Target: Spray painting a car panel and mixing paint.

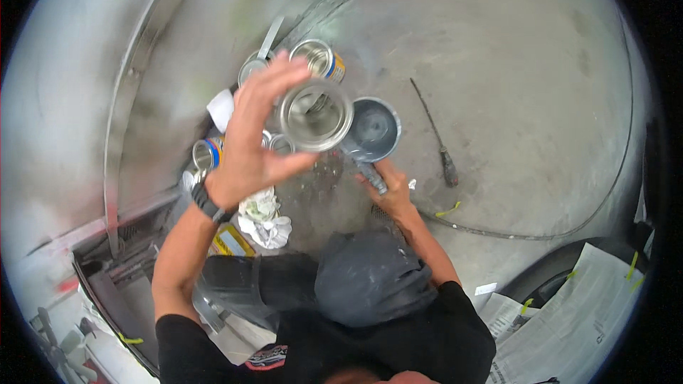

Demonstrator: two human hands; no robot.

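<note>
My left hand (249,139) is raised at the centre left, closed around an open, shiny metal can (313,121), which tilts beside a grey cup (372,128). This cup holds grey liquid and sits on a silver spray gun (372,178), whose handle is in my closed right hand (391,192). Behind the held can stands an open can with a yellow and blue label (327,62). Another open can (208,153) lies left of my left hand, partly hidden, with more tins around it.
A long screwdriver-like tool (447,162) and a black hose (526,235) lie on the grey concrete floor (512,85). Crumpled paper (263,220) and a yellow object (231,242) are near my knee. A paper-masked wheel (541,279) is at lower right, a long tray (114,299) at lower left.
</note>
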